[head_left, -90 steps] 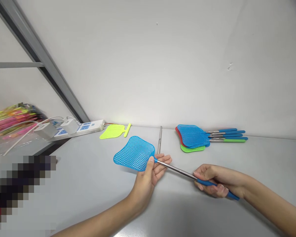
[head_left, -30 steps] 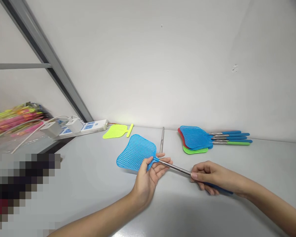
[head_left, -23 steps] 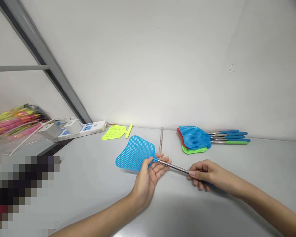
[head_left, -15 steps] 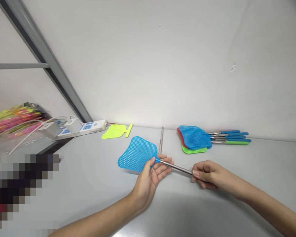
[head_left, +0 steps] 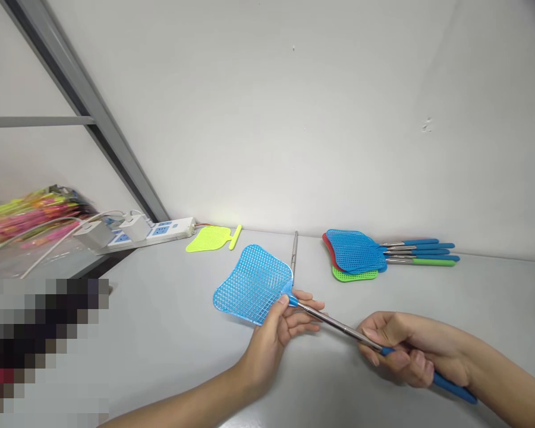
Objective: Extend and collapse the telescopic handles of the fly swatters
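Note:
A fly swatter (head_left: 255,284) with a blue mesh head, a metal shaft and a blue grip is held above the table between both hands. My left hand (head_left: 279,333) holds it at the neck, thumb on top and the other fingers stretched beneath. My right hand (head_left: 410,348) is wrapped around the shaft and the front of the blue grip, whose end shows past the palm. Behind the left hand, a thin metal rod (head_left: 295,252) lies on the table. Farther right lies a pile of fly swatters (head_left: 354,251) with blue, red and green heads.
By the wall lies a yellow mesh swatter head (head_left: 208,238) with a short crossbar. A white power strip (head_left: 160,233) with plugged-in chargers sits at the table's left edge. Beyond it are colourful items in clear plastic (head_left: 35,214). A grey metal post (head_left: 89,107) rises at left.
The swatter's head has tilted and come closer to me. My right hand has moved down and right along the shaft onto the blue grip, which now shows. The view has shifted slightly.

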A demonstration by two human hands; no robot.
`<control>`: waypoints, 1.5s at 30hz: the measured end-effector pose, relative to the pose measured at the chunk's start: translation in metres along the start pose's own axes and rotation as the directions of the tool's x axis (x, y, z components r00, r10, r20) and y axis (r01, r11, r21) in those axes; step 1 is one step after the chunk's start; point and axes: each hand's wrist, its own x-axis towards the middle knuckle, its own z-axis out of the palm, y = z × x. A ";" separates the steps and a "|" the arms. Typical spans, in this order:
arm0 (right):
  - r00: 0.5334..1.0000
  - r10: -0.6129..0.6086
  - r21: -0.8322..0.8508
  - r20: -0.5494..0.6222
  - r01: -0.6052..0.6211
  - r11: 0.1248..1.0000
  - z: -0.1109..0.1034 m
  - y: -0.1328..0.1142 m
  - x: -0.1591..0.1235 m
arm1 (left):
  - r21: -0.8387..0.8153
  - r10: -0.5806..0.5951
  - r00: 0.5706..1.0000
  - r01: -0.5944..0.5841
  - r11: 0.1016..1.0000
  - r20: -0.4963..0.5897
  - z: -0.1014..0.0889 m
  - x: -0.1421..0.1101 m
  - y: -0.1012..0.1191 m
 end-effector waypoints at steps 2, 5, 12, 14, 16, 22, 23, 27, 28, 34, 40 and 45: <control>0.999 -0.014 0.014 0.034 0.013 1.000 -0.001 0.000 0.001 | 0.010 -0.005 1.000 0.005 1.000 -0.004 0.000 0.001 0.000; 0.997 -0.073 -0.020 0.020 0.073 0.997 -0.001 0.001 0.003 | 0.014 -0.018 0.999 0.019 1.000 -0.034 0.000 0.003 0.000; 0.951 -0.248 -0.255 -0.186 0.197 0.947 0.003 0.001 0.008 | -0.036 -0.012 0.991 0.007 0.999 -0.132 0.000 0.006 0.000; 0.931 -0.277 -0.347 -0.237 0.186 0.919 0.004 0.001 0.010 | -0.041 -0.016 0.993 0.012 0.999 -0.120 0.000 0.006 0.000; 0.904 -0.320 -0.453 -0.283 0.168 0.876 0.005 0.001 0.012 | -0.036 -0.022 0.993 0.018 0.999 -0.114 0.001 0.005 0.001; 0.846 -0.383 -0.554 -0.371 0.130 0.822 0.014 0.001 0.012 | -0.028 -0.046 0.996 0.044 0.999 -0.077 0.004 0.002 0.003; 0.838 -0.382 -0.566 -0.389 0.110 0.817 0.015 0.002 0.012 | -0.029 -0.051 0.996 0.049 0.998 -0.068 0.004 0.002 0.003; 0.795 -0.422 -0.626 -0.435 0.070 0.777 0.019 0.002 0.013 | -0.017 -0.046 0.998 0.045 0.999 -0.053 0.004 -0.001 0.003; 0.790 -0.429 -0.631 -0.439 0.069 0.773 0.021 0.002 0.013 | -0.010 -0.043 0.998 0.043 0.999 -0.049 0.004 -0.002 0.002; 0.838 -0.378 -0.542 -0.395 0.120 0.832 0.026 0.003 0.009 | 0.024 -0.084 0.996 0.084 0.996 -0.018 0.003 -0.005 0.001; 0.933 -0.208 -0.261 -0.293 0.131 0.956 0.027 0.007 0.007 | 0.049 -0.105 0.994 0.103 0.993 0.027 0.006 -0.009 0.002; 0.996 -0.026 0.116 0.087 0.015 0.993 0.015 0.008 0.012 | 0.034 -0.109 0.991 0.107 0.994 0.074 0.007 -0.012 -0.001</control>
